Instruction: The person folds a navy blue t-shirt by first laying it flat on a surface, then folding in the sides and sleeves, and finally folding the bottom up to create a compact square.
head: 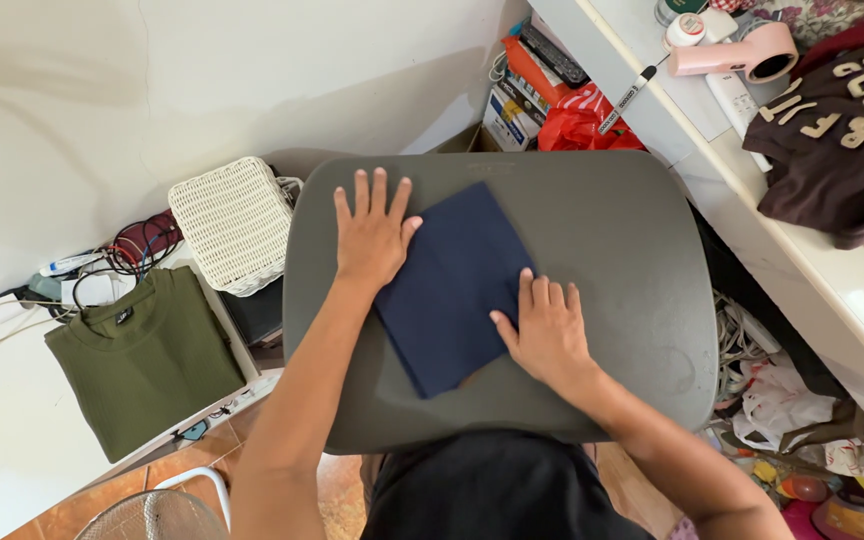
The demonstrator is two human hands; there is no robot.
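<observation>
One folded navy cloth (452,285) lies on the grey table (622,250). Both hands rest flat and open on it, gripping nothing: the left hand (372,235) at its upper-left edge, the right hand (547,330) at its lower-right. A folded green T-shirt (142,355) lies well apart, left.

- Desk (632,290): I see a grey, rounded top.
- Folded navy cloth (452,300): lies flat on the desk, left of centre.
- Left hand (372,235) and right hand (547,330): I see both pressed flat on the cloth's edges.
</observation>
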